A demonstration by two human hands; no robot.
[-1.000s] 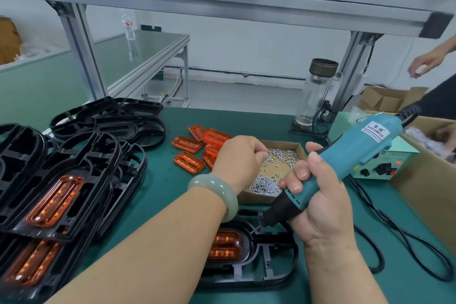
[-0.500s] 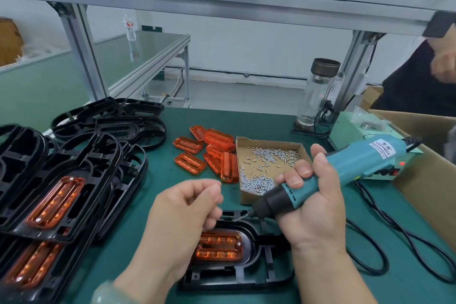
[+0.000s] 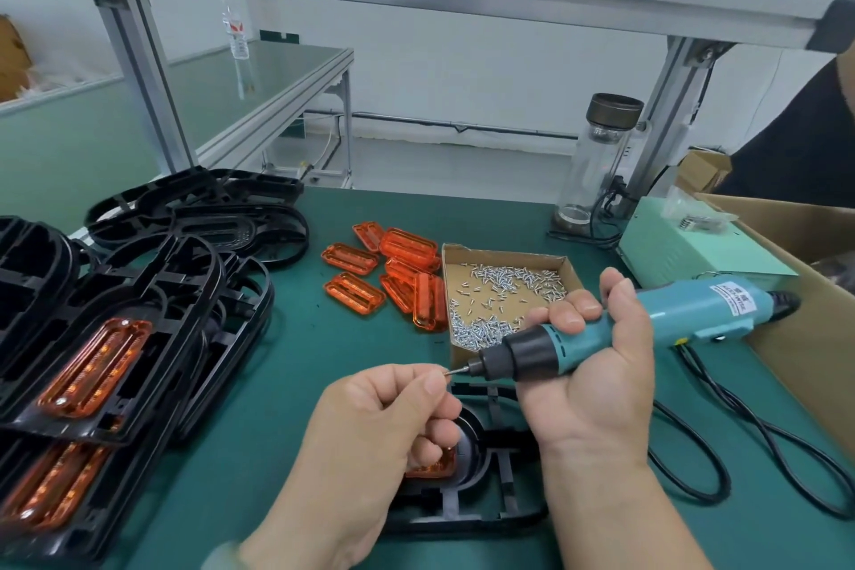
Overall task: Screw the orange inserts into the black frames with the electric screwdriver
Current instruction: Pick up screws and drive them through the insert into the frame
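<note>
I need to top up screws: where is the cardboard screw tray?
In the head view the cardboard screw tray sits right of centre, beside the loose orange inserts and behind the right hand gripping the electric screwdriver.

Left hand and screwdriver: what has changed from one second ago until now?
The left hand left the shallow cardboard box of silver screws, drew back and now pinches a small screw at the bit of the teal electric screwdriver. The right hand tilted that tool from steep to nearly level. Unchanged: the right hand's grip, the black plastic frame underneath.
</note>
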